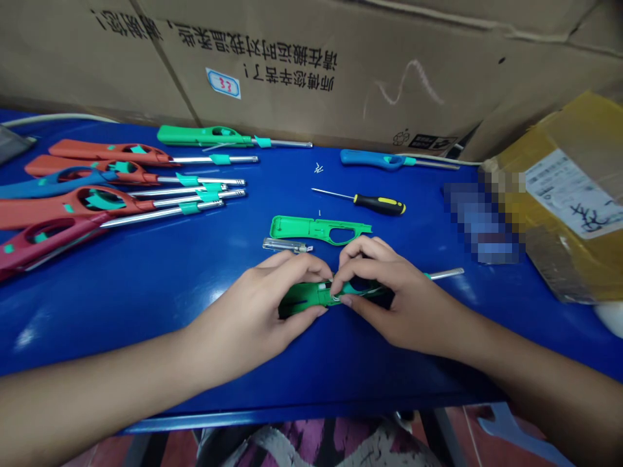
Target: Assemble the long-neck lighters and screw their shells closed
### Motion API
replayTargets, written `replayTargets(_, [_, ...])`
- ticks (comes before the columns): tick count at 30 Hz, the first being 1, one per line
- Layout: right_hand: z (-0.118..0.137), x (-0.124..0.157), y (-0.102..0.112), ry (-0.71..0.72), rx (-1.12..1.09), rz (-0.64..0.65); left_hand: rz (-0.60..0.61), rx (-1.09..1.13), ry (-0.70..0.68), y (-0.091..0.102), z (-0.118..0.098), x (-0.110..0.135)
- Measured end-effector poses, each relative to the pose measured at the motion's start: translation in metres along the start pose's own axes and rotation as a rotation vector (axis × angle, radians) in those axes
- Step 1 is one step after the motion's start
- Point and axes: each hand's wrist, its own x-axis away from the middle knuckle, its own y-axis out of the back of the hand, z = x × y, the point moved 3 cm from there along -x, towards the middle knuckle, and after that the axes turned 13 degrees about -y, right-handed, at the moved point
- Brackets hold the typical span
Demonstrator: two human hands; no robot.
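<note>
In the head view my left hand (272,298) is closed around the wide end of an opened green gas lighter (304,297), thumb below and fingers above. My right hand (399,292) is closed on the middle of the same lighter, thumb and fingertips pinching at small whitish parts that I cannot make out exactly. The lighter's metal tube sticks out past the right hand. Just beyond my hands lie the loose green shell half (296,227) and a clear fuel tank (282,244). A black and yellow screwdriver (382,204) rests farther back, near a few tiny screws (318,168).
Several red, orange and blue lighters (97,211) lie at the left. Another green lighter (204,135) and a blue lighter (372,159) are at the back, before a big cardboard box (292,39). A taped parcel (549,194) and a blurred-out item (487,224) stand right.
</note>
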Motion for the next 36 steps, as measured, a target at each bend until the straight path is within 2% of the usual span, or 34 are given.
replayTargets(4, [0.000, 0.000, 0.000, -0.045, -0.015, -0.002, -0.019, 0.033, 0.001, -0.002, -0.001, 0.000])
replayTargets(14, [0.002, 0.001, -0.003, -0.015, 0.046, -0.048, -0.005, 0.007, -0.010, -0.005, -0.001, -0.002])
replayTargets(19, [-0.004, 0.000, 0.007, -0.025, 0.032, -0.017, -0.003, -0.040, -0.023, -0.001, 0.000, -0.001])
replayTargets(21, [-0.007, 0.000, 0.013, -0.043, 0.039, 0.016, 0.034, -0.053, -0.031, 0.003, 0.002, -0.001])
replayTargets(25, [-0.008, 0.003, 0.021, -0.060, 0.056, 0.043, 0.156, -0.130, -0.172, 0.011, 0.004, -0.001])
replayTargets(28, [-0.008, 0.005, 0.028, -0.069, 0.091, -0.006, 0.181, -0.243, -0.284, 0.014, 0.006, -0.001])
replayTargets(36, [-0.018, 0.004, 0.031, -0.161, 0.231, 0.024, 0.217, -0.415, -0.375, 0.012, 0.004, -0.001])
